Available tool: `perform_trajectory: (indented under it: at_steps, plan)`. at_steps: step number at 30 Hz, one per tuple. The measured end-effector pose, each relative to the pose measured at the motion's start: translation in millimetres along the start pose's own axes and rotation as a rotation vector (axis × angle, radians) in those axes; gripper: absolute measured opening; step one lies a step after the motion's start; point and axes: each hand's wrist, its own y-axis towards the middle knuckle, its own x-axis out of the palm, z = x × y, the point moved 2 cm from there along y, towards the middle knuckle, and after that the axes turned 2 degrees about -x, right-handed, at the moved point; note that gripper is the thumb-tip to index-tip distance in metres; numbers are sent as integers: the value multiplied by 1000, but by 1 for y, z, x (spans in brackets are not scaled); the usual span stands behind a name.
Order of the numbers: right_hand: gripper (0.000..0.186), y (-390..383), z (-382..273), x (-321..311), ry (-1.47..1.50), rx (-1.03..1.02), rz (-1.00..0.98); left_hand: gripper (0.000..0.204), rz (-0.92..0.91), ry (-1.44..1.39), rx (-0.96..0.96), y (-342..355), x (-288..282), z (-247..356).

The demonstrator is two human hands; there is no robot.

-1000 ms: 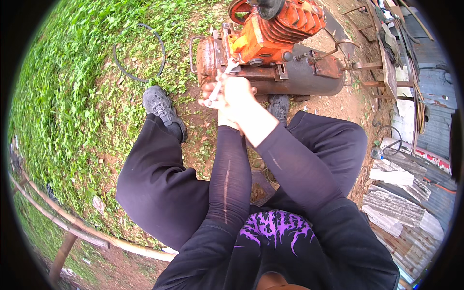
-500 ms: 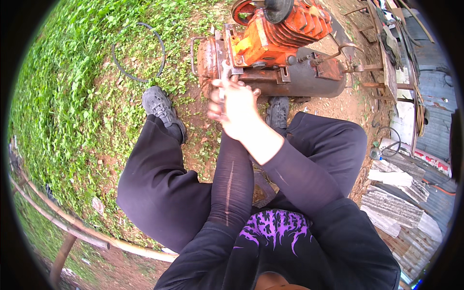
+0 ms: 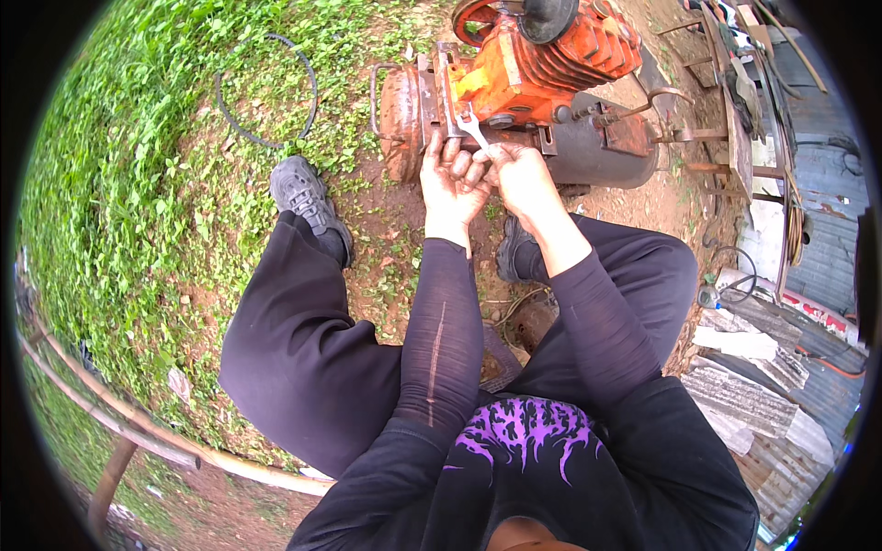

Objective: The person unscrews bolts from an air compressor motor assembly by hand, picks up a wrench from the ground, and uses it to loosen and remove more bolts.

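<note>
My right hand pinches an open-end wrench, its silver jaw pointing up and away from me, by the orange machine. Beside it, my left hand is palm up with its fingers curled in; its fingertips meet the right hand's fingers. Whether anything small lies in the left fingers is hidden. Just beyond both hands stands an air compressor: an orange finned pump bolted on a rusty, dark tank. A metal bracket rises at the pump's left side.
A black belt-like loop lies on the grass to the left. My shoes flank the compressor's near side. A wooden rack and corrugated metal sheets stand at the right, with broken roofing pieces below. Bamboo rails cross the lower left.
My hands, overlapped at the bracket before, have drawn apart to lie side by side. The right hand has moved right, and the wrench now shows plainly. My left palm has come into sight.
</note>
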Motion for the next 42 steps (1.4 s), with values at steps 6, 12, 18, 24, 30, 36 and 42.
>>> perform_trajectory:
  at_steps: [6, 12, 18, 24, 30, 36, 42]
  plan:
    - [18, 4, 27, 39, 416, 179, 46, 32, 335, 178, 156, -3, 3, -5]
    - [36, 30, 47, 127, 1502, -170, -412, 33, -234, 83, 132, -7, -43, 1]
    - [14, 63, -39, 154, 1460, 265, 183, 44, -380, 59, 151, -15, -32, -4]
    - [14, -16, -5, 61, 947, 260, -162, 42, 199, 325, 158, -5, -17, 15]
    - [19, -34, 4, 10, 234, 17, 41, 32, 35, 70, -1, -5, -9, 11]
    - [21, -9, 14, -21, 36, 76, -49, 23, 53, 95, -37, -6, -1, 9]
    - [22, 19, -2, -53, -62, 135, -197, 12, -6, 183, -84, -7, -3, 14]
